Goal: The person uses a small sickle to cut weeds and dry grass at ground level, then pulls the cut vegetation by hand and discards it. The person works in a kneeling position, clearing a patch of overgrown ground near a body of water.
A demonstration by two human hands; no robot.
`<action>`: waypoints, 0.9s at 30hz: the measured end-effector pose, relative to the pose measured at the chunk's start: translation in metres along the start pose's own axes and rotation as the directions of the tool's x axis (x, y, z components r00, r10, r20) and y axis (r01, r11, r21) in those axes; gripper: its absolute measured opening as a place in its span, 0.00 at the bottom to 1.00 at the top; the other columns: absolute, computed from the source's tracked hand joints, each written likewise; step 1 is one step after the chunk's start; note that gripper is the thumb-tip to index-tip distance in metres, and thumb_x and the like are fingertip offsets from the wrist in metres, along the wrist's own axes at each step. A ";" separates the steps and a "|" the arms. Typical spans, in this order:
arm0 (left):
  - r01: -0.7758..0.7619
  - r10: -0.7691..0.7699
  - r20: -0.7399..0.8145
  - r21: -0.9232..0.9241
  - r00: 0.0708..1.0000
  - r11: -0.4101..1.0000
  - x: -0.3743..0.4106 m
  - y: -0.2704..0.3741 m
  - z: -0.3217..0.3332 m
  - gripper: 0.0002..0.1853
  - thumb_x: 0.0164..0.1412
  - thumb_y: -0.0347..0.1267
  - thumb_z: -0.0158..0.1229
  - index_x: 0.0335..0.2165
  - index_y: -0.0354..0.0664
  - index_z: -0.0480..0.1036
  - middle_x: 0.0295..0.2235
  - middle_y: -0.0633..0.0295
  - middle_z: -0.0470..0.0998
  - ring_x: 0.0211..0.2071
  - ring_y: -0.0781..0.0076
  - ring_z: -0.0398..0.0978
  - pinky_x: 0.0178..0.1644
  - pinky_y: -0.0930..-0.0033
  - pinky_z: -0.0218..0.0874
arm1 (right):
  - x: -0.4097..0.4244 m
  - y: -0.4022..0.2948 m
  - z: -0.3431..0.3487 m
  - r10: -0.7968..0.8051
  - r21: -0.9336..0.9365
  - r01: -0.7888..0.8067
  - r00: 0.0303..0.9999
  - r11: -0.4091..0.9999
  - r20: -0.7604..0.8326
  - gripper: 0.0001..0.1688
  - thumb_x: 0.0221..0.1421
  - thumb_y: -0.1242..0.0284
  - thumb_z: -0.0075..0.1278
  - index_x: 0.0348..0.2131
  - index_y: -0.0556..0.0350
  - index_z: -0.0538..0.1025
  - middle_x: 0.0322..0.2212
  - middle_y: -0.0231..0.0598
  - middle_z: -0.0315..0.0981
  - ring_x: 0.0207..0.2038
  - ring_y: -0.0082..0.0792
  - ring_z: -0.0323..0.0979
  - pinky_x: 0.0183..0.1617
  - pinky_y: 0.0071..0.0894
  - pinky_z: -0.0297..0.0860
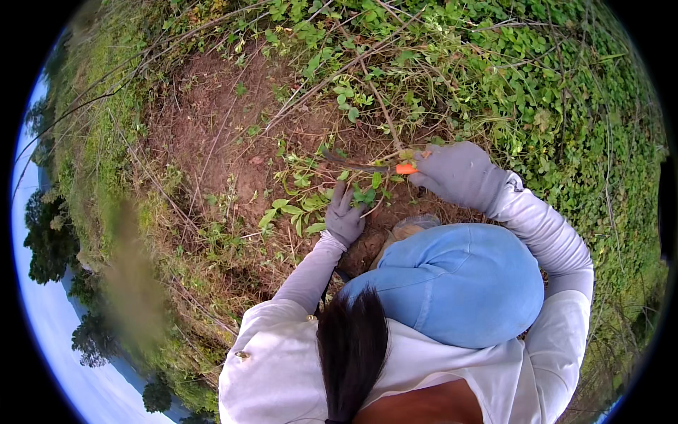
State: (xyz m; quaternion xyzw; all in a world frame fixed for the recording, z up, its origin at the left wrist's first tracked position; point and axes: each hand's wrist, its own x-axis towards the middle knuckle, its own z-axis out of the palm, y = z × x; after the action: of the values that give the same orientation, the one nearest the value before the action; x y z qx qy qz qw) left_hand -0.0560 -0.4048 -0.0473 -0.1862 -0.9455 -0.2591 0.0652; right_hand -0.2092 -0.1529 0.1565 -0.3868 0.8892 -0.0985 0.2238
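Note:
My right hand [458, 172], in a grey glove, is closed around the orange handle [407, 168] of a sickle. The sickle's dark curved blade [355, 164] points left, among thin stems just above the ground. My left hand [345, 214], also gloved in grey, is low among leafy green weeds [296, 208], its fingers pointing toward the blade. Whether its fingers grip any stems cannot be told. Leaves and stems partly cover the blade and the left fingertips.
Long dry stems [339, 79] cross the bare reddish soil [212, 116] ahead. Dense green ground cover [572, 106] grows at the right. My bent knee [455, 281] in blue trousers and a shoe [418, 222] are close below my hands.

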 end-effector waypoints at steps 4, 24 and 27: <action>0.027 -0.027 0.000 0.011 1.000 1.000 -0.004 -0.002 0.001 0.11 0.36 0.27 0.62 0.26 0.51 0.78 0.48 0.54 0.68 0.57 0.41 0.61 0.49 0.51 0.67 | 0.062 0.022 0.023 0.159 -0.025 -0.157 0.962 0.987 0.222 0.21 0.62 0.54 0.40 0.37 0.51 0.72 0.25 0.43 0.76 0.28 0.49 0.76 0.32 0.48 0.71; -0.038 0.037 0.014 0.047 0.999 0.998 -0.010 -0.003 0.006 0.15 0.40 0.27 0.58 0.33 0.44 0.78 0.49 0.48 0.65 0.58 0.29 0.55 0.60 0.39 0.53 | -0.141 0.090 0.062 0.657 0.543 -0.370 0.442 0.754 -0.611 0.20 0.63 0.54 0.42 0.31 0.51 0.69 0.15 0.40 0.66 0.16 0.40 0.67 0.21 0.36 0.64; -0.110 0.107 0.045 0.071 0.993 0.991 -0.009 -0.024 -0.014 0.16 0.44 0.26 0.58 0.37 0.43 0.76 0.50 0.48 0.65 0.58 0.34 0.56 0.60 0.43 0.55 | -0.195 0.062 0.058 0.993 0.938 0.343 0.116 -0.057 0.018 0.23 0.64 0.48 0.37 0.29 0.45 0.64 0.15 0.22 0.53 0.15 0.19 0.55 0.18 0.24 0.60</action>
State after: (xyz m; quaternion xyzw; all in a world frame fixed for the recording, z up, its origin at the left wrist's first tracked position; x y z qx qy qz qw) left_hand -0.0568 -0.4339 -0.0482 -0.2400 -0.9440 -0.2164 0.0664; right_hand -0.1046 0.0320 0.1467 0.3709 0.5845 -0.7131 -0.1111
